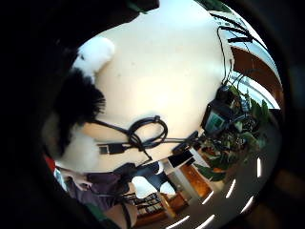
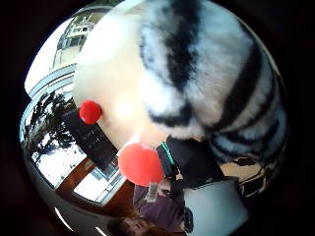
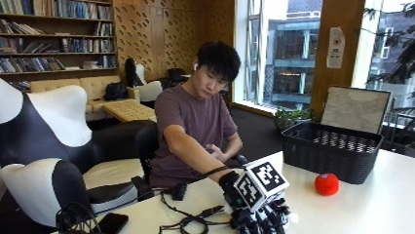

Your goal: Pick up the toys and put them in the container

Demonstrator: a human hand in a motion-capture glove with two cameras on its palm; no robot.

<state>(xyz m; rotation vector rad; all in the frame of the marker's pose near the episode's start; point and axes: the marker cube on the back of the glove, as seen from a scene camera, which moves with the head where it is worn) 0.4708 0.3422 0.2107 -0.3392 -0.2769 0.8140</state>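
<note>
My gloved right hand (image 3: 260,220) is low over the near part of the white table (image 3: 363,209), fingers curled downward. A black-and-white striped plush toy (image 2: 211,83) fills much of the thumb side palm view, pressed close to the palm; its fur (image 1: 80,98) also shows in the little finger side view. The hand hides most of it in the outside view. A red toy (image 3: 327,184) sits on the table in front of the black basket (image 3: 330,148). A second red round toy (image 2: 140,163) lies close to the plush; a smaller red one (image 2: 90,111) is farther off.
Black cables (image 3: 195,219) coil on the table beside my hand, also seen in the palm view (image 1: 143,133). The person's bare left hand (image 3: 214,153) is held near the chest. A grey board (image 3: 353,109) leans behind the basket.
</note>
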